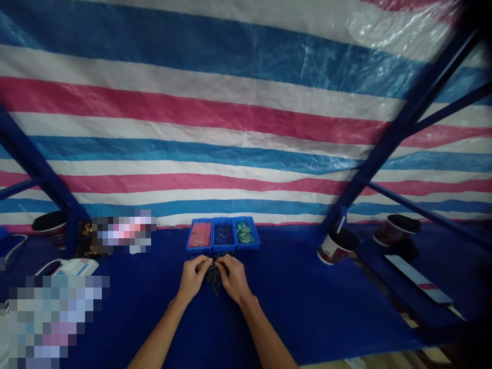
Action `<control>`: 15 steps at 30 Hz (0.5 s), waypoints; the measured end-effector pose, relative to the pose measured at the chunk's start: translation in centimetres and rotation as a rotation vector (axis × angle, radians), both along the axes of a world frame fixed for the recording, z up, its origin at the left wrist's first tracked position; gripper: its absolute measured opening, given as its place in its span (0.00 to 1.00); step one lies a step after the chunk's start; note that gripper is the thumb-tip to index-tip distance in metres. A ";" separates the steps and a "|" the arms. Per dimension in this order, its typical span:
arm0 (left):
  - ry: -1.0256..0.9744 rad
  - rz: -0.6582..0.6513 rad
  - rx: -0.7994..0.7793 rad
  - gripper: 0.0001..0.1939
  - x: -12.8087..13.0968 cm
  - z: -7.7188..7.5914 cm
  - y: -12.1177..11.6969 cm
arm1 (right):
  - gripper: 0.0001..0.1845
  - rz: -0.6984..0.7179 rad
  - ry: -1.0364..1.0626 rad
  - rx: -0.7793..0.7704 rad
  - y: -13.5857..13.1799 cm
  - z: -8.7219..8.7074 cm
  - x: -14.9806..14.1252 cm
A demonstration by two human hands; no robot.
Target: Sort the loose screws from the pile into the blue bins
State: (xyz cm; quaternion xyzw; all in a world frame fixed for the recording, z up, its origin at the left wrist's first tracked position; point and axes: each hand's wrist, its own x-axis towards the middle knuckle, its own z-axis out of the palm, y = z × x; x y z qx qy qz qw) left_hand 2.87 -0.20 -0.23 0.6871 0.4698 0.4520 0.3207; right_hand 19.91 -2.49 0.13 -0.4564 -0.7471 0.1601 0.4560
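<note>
My left hand (192, 279) and my right hand (234, 279) are close together over a small pile of dark, thin, screw-like pieces (214, 279) on the blue table. Thumb and fingers are pinched on both hands. What they hold, if anything, is too small to make out. Just beyond my fingers stand three blue bins in a row. The left bin (198, 251) contains flat pink pieces (200, 234). In the middle bin (223, 249) lie dark thin pieces (222, 234). The right bin (248, 247) has whitish pieces on something green (245, 233).
The blue table (307, 307) reaches a striped tarp (246, 154). Blue metal posts (378, 148) slant at both sides. A dark-topped tub (333, 247) stands at right, near a white power strip (418, 279). Another white device (79, 266) lies at left beside blurred-out patches.
</note>
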 end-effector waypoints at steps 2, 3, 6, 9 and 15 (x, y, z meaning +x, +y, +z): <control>0.001 -0.007 0.002 0.20 0.0 0.0 0.1 | 0.09 -0.003 -0.004 0.004 0.0 0.1 0.0; -0.001 -0.008 0.002 0.20 0.0 -0.1 0.1 | 0.09 -0.002 -0.005 0.004 -0.1 0.2 0.1; -0.007 -0.005 -0.001 0.20 0.0 0.0 0.0 | 0.07 0.003 -0.008 -0.006 -0.1 0.3 0.1; -0.009 -0.002 0.000 0.20 0.0 0.0 -0.1 | 0.06 0.004 -0.001 -0.010 -0.1 0.2 0.1; 0.008 -0.025 -0.012 0.20 0.1 0.0 -0.1 | 0.12 -0.006 -0.020 -0.004 0.1 0.0 0.1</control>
